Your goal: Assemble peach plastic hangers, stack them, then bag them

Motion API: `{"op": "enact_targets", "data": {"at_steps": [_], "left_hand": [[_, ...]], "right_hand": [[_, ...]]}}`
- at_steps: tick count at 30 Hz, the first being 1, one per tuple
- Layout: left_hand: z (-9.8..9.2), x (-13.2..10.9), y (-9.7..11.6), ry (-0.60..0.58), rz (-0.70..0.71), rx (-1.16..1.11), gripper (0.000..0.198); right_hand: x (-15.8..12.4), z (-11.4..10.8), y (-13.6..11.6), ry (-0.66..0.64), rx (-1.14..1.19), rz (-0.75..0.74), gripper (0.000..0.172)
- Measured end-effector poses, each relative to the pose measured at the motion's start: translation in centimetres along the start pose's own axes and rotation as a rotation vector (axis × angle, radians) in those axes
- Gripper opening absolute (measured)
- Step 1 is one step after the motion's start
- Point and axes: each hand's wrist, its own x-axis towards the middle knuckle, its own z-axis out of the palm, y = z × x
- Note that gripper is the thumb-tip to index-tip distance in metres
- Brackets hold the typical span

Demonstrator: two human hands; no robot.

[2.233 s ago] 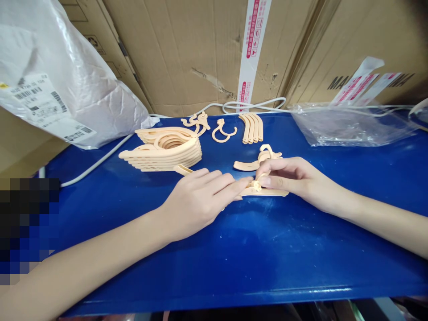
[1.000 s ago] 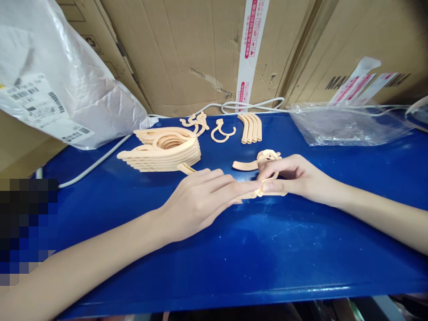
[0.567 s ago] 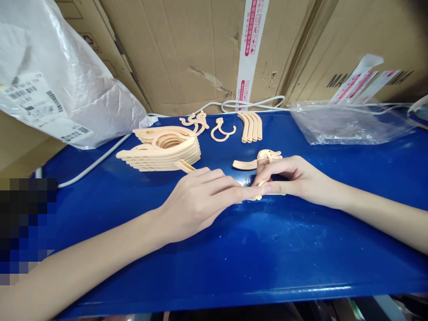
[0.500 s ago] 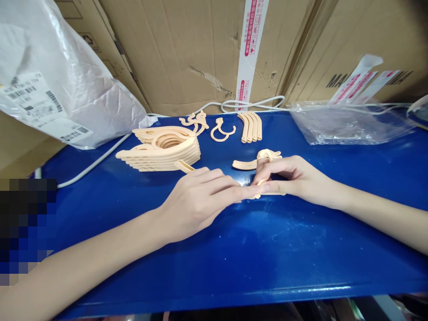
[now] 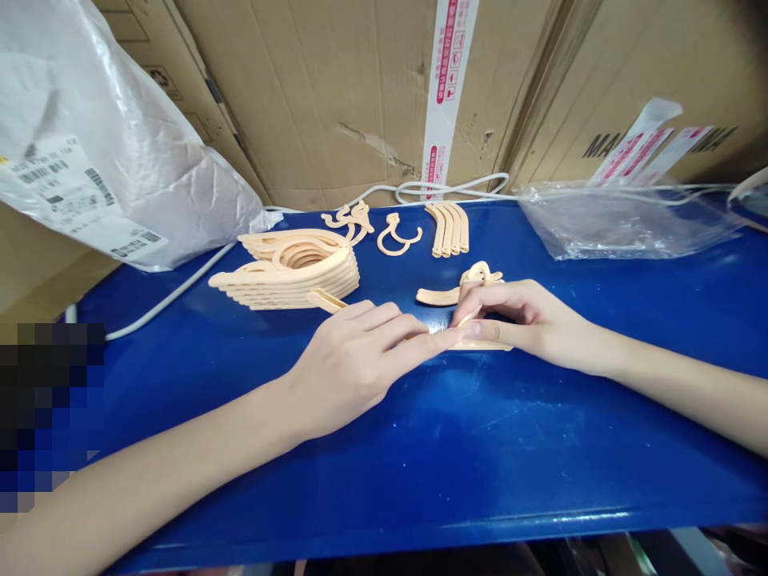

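Observation:
My left hand [image 5: 366,364] is closed, palm down, over a beige plastic hanger arm [image 5: 324,300], whose end juts out past the knuckles. Its index fingertip meets the thumb of my right hand [image 5: 531,324]. Pinched in my right hand is a small beige hanger piece [image 5: 470,317], mostly hidden by the fingers. Below the right fingers a flat beige strip [image 5: 483,346] shows. Just behind them are a curved hanger arm [image 5: 437,298] and a looped hook [image 5: 478,272]; whether these join the held piece, I cannot tell.
A stack of beige folding hangers [image 5: 288,276] stands at left on the blue table [image 5: 420,472]. Behind lie loose hooks [image 5: 396,236], several curved arms [image 5: 449,230], a white cable [image 5: 174,292] and a clear plastic bag [image 5: 624,228]. A white parcel [image 5: 150,152] and cardboard boxes [image 5: 324,96] border the back.
The small piece between my fingertips has tilted, and the loop behind my right hand stands slightly higher. My left index finger has shifted a little to the left. Otherwise both hands stay in place.

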Motion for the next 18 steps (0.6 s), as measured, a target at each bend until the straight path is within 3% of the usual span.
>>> {"op": "enact_targets", "data": {"at_steps": [7, 18], "left_hand": [[-0.4, 0.11, 0.13, -0.057, 0.009, 0.042, 0.03], [-0.47, 0.0, 0.13, -0.049, 0.025, 0.104, 0.03]], "right_hand": [[-0.04, 0.13, -0.09, 0.017, -0.025, -0.003, 0.018], [-0.1, 0.34, -0.11, 0.056, -0.06, 0.024, 0.02]]}}
